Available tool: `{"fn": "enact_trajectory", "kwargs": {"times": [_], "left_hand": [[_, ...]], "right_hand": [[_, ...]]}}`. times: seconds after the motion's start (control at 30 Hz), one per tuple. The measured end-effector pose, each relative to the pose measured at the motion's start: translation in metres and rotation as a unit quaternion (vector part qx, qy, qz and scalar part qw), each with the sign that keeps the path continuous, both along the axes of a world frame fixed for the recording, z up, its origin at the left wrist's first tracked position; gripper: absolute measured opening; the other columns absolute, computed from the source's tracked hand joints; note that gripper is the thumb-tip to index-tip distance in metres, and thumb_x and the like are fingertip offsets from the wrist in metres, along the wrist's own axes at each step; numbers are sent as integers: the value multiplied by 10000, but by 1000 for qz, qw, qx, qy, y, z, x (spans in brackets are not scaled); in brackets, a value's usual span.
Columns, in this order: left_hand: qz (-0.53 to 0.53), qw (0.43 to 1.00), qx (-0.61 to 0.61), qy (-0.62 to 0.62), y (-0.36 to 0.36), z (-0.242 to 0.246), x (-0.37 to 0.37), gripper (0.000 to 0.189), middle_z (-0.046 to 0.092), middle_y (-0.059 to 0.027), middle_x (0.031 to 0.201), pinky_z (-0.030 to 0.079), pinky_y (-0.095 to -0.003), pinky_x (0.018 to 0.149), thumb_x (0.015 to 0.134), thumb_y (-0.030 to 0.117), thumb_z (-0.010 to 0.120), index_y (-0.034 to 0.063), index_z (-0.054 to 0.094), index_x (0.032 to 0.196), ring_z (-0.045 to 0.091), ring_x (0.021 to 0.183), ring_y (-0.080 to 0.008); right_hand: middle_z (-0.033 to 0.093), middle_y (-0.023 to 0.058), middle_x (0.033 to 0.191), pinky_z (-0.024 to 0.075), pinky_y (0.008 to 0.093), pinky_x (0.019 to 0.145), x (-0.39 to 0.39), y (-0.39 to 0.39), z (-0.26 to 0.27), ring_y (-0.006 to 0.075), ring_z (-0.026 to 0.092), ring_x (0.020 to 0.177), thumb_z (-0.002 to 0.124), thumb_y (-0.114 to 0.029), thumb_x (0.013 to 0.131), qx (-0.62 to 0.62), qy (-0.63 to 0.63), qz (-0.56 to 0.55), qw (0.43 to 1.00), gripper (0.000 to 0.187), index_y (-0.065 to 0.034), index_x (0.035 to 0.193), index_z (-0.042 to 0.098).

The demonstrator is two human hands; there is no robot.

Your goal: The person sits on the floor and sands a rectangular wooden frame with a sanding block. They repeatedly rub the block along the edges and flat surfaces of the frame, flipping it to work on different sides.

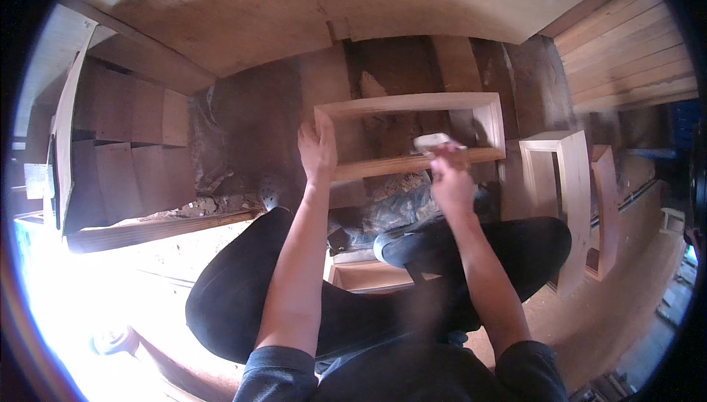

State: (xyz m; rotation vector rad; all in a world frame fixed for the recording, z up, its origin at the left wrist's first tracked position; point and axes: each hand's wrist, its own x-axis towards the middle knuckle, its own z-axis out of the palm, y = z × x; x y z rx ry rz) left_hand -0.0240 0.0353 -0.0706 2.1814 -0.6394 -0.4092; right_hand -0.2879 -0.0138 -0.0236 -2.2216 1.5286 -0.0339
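A rectangular wooden frame (409, 102) stands before me, above my crossed legs. My left hand (318, 148) rests on its left end, with the fingers at the upper left corner. My right hand (450, 172) is closed on a small pale pad (432, 140), perhaps sandpaper or a cloth; blur hides its exact kind. The pad is over the lower right part of the frame, near its near rail; whether it touches the wood I cannot tell.
More wooden frames stand at the right (571, 197) (606, 208). Another wooden frame (370, 277) lies under my legs. Stacked boards (624, 48) are at the upper right, wooden panels (132, 109) at the left. A large plywood sheet (248, 15) spans the top.
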Motion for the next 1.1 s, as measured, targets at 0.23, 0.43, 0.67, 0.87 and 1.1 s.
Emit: {"fn": "enact_trajectory", "kwargs": {"times": [0.23,0.43,0.67,0.87,1.1], "left_hand": [[3,999,35,34,-4,11,-1,690,602,-292,1015,425,-505,874,918,601,388,-49,560,1073,554,1014,-457],[-8,996,91,-15,-7,20,-3,641,620,-274,989,458,-511,816,900,588,451,-23,576,1049,583,974,-454],[-35,985,135,-102,-7,23,-8,588,633,-265,942,481,-504,783,880,557,526,-15,583,1001,606,916,-438],[-55,984,119,-121,-8,14,-5,519,622,-279,974,477,-501,804,928,471,487,-30,567,1034,596,942,-437],[-75,983,115,-121,-3,9,-3,489,611,-284,1018,465,-505,828,960,406,451,-44,543,1127,585,962,-440]], "right_hand": [[379,123,1466,268,429,1132,29,29,-27,308,315,1376,630,-75,763,-66,-82,69,992,449,-117,1208,595],[516,133,1343,396,450,1043,79,58,-21,362,462,1256,627,-123,802,-57,-201,147,967,362,-113,1163,602],[648,174,1053,508,510,799,16,-1,23,369,641,931,531,-260,904,98,37,-37,994,201,-145,1013,656],[663,170,970,515,485,787,18,9,20,376,644,881,544,-203,874,35,-13,-12,999,163,-130,974,650],[613,174,1170,510,470,836,62,47,3,340,596,1069,553,-262,906,-88,-137,141,976,203,-119,1015,648]]}}
